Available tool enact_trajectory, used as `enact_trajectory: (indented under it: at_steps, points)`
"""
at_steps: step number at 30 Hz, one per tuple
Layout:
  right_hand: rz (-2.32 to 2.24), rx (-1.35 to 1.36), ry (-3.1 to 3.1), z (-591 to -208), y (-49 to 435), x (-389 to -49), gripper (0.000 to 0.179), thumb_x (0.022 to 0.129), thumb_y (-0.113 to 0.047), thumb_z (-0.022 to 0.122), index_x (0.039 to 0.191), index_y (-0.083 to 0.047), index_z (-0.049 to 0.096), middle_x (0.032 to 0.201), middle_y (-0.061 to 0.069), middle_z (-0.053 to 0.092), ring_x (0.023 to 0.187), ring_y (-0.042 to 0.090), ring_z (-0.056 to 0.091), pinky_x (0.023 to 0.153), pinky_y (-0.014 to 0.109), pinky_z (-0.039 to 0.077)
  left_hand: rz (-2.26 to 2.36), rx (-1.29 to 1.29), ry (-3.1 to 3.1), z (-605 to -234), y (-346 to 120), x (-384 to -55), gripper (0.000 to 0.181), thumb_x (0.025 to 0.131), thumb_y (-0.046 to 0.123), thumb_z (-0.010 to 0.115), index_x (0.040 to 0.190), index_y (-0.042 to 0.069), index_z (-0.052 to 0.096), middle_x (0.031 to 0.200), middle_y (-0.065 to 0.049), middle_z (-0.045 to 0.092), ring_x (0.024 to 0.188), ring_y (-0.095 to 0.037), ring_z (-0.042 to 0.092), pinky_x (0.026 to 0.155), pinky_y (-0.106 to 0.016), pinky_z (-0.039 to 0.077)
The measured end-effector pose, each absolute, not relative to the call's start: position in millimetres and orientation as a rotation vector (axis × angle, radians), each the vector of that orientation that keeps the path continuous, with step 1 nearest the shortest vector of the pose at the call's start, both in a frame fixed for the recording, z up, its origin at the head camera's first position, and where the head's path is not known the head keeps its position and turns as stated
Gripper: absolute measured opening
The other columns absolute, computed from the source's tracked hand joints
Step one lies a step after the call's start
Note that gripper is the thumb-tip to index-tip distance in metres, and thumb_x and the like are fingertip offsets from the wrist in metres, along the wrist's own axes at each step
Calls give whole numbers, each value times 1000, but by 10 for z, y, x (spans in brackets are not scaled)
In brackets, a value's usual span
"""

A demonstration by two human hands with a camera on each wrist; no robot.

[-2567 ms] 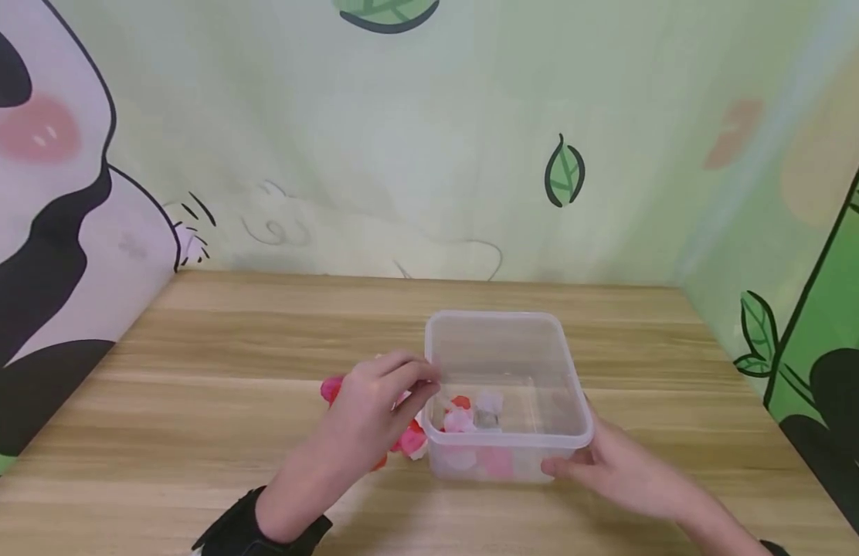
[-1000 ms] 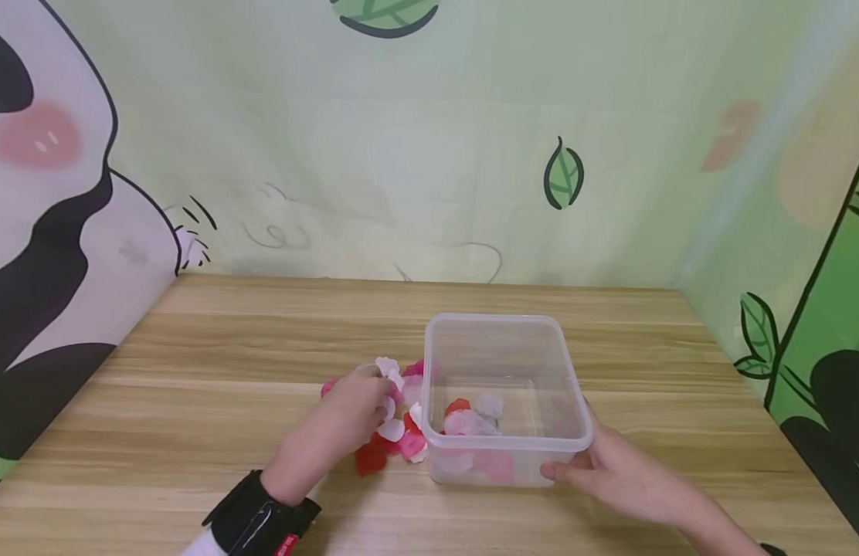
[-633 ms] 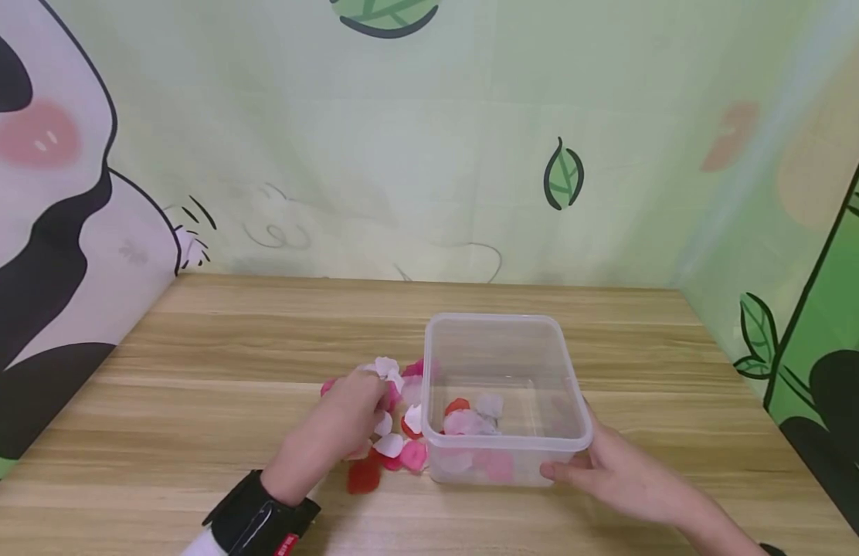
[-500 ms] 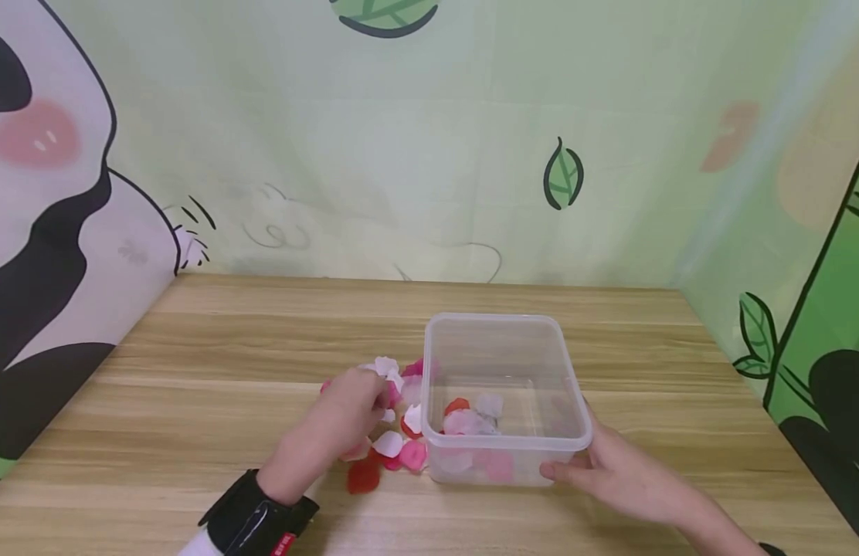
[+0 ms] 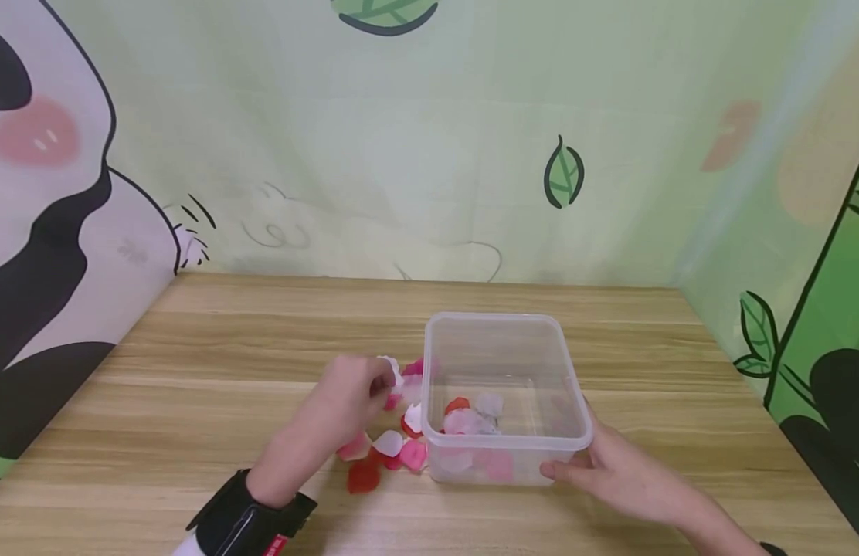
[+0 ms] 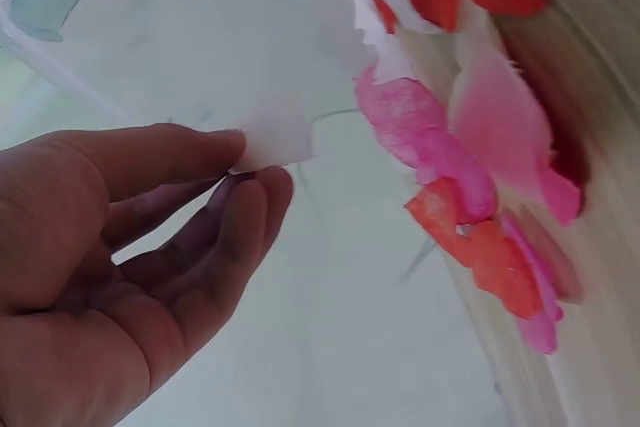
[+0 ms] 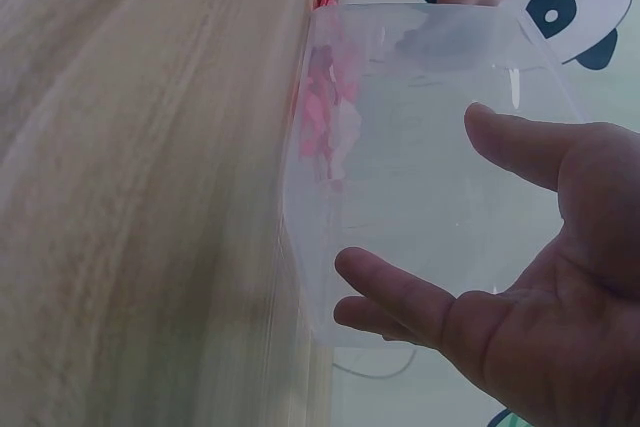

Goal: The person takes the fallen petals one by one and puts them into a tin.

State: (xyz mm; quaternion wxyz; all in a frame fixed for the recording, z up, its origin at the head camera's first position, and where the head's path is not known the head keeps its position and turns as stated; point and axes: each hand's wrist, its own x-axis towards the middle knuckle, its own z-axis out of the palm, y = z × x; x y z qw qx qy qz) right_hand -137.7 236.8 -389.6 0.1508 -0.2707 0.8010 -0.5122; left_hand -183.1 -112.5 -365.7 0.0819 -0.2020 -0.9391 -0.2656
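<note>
My left hand (image 5: 349, 390) pinches a pale petal (image 6: 275, 137) between thumb and fingertips, just left of the clear plastic box (image 5: 499, 442). In the left wrist view, the left hand (image 6: 150, 237) has the petal tip showing past its fingers. Artificial petals in red (image 5: 363, 476), pink (image 5: 413, 455) and white (image 5: 388, 443) lie beside the box on the wooden table. Several others, such as a pale petal (image 5: 464, 422), rest inside the box. My right hand (image 5: 613, 467) holds the box at its near right corner, thumb at the front; the right wrist view shows its fingers spread by the wall.
Beneath everything is a wooden table (image 5: 249, 316). A pale green backdrop (image 5: 297, 139) with leaf drawings stands behind it, with a panda picture (image 5: 47, 201) at left. A black band (image 5: 249, 517) is strapped round the left wrist.
Earlier, my left hand was at the box's left rim, then it moved left to the loose petals, shifting some. Now it rises slightly with a petal. My right hand and the box stay put.
</note>
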Motion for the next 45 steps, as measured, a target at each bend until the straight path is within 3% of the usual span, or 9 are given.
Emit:
enact_trajectory:
  at_steps: [11,17,35,40,45]
  points:
    - [-1464,-753,2319,-3880,2359,-1379,90,97,-15,73,163,-19,10,145,26,48,120,25,61,85,38,59,-821,-672,-2494,-3578,-1091,-1743,17,78,-6,86,91,2,79,82,-6,71,66,-16,65,63,-22,56]
    - [-1461,-751,2331,-3880,2350,-1366,93,97,-15,73,163,-19,8,144,27,48,118,25,62,84,37,59,-840,-714,-2350,-3507,-1036,-1656,21,78,-5,87,96,2,78,88,-6,73,73,-16,70,67,-23,58]
    - [-1456,-781,2341,-3898,2361,-1372,89,97,-15,73,162,-16,12,144,25,50,121,22,60,87,36,58,-856,-1037,-2062,-3503,-873,-1543,30,76,-9,85,103,-1,77,93,-8,73,77,-18,70,70,-26,59]
    - [-1448,-783,2340,-3894,2367,-1376,85,98,-17,72,161,-16,15,142,24,52,121,23,61,88,36,58,-851,-1014,-2109,-3497,-877,-1542,29,80,-5,85,107,0,76,95,-7,73,79,-18,71,70,-26,59]
    - [-1454,-778,2329,-3892,2369,-1376,84,98,-16,72,161,-15,15,141,25,53,120,25,62,88,37,58,-788,-881,-2218,-3482,-905,-1555,18,85,0,83,101,0,75,92,-7,71,78,-18,70,67,-26,59]
